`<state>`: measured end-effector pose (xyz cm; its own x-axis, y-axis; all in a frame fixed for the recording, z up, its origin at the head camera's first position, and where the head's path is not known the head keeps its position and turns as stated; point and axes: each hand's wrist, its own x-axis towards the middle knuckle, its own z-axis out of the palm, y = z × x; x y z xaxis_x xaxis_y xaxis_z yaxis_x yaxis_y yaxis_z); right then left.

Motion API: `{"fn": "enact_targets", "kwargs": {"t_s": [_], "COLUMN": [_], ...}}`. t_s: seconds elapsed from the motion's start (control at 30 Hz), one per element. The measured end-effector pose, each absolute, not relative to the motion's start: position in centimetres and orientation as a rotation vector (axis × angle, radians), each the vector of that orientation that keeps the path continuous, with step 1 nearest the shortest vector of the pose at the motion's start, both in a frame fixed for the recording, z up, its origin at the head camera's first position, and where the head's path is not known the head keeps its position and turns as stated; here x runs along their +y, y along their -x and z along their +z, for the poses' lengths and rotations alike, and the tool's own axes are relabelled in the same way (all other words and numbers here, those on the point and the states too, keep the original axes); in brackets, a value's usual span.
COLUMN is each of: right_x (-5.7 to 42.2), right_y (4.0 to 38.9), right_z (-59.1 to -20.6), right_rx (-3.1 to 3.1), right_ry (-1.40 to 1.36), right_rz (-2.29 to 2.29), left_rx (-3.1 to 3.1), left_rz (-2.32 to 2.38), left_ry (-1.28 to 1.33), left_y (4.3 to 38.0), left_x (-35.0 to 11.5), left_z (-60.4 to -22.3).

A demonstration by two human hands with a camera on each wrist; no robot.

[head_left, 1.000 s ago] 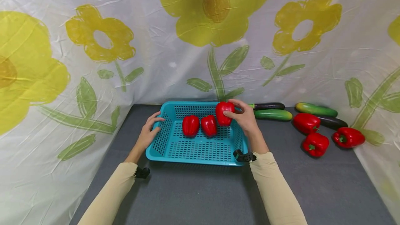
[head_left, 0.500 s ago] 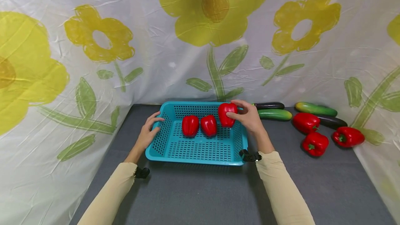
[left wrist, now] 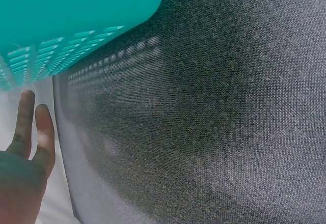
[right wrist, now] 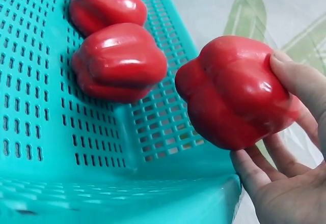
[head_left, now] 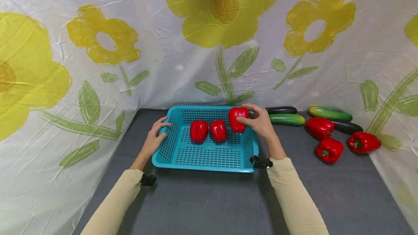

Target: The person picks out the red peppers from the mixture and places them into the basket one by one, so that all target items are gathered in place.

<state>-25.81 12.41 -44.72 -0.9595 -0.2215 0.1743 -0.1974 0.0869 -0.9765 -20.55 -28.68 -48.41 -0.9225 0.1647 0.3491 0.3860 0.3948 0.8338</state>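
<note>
My right hand (head_left: 260,122) grips a red bell pepper (head_left: 237,119) between thumb and fingers, over the back right corner of the blue plastic basket (head_left: 205,169). In the right wrist view, this bell pepper (right wrist: 234,91) is held above the basket's wall, its lobed end toward the basket. Two more bell peppers, a left one (head_left: 199,131) and a right one (head_left: 218,131), lie side by side inside. My left hand (head_left: 154,139) rests at the basket's left rim with fingers spread. Two of its fingers (left wrist: 45,132) stretch out straight beside the perforated wall in the left wrist view.
Right of the basket lie a zucchini (head_left: 287,119) and an eggplant (head_left: 281,110). Farther right are three red bell peppers (head_left: 329,150), another eggplant (head_left: 347,127) and a yellow-green zucchini (head_left: 330,113). A flowered cloth (head_left: 183,71) hangs behind the dark table (head_left: 209,202).
My right hand has shifted slightly right with the bell pepper in its grip, then held nearly still over the last half second. My left hand stays at the basket's rim.
</note>
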Motion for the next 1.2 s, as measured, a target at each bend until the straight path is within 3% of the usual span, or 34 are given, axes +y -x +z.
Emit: {"fn": "enact_targets", "kwargs": {"t_s": [0.17, 0.4, 0.87, 1.2], "right_x": [12.2, 12.4, 13.4, 14.3], "right_y": [25.2, 26.4, 26.3, 24.7], "right_z": [-43.4, -45.4, -45.0, -42.3], "right_rx": [2.323, 2.315, 2.289, 2.225], "right_ry": [0.434, 0.414, 0.421, 0.422], "right_rz": [-2.028, -2.043, -2.077, -2.042], "left_rx": [-2.444, -2.452, -2.461, -2.449], "left_rz": [-1.542, -1.542, -1.538, -1.528], "left_ry": [0.486, 0.477, 0.466, 0.48], "left_y": [20.6, 20.5, 20.5, 20.7], "left_x": [-28.7, -28.7, -28.7, -28.7], "left_z": [-48.4, -48.4, -48.4, -48.6]}}
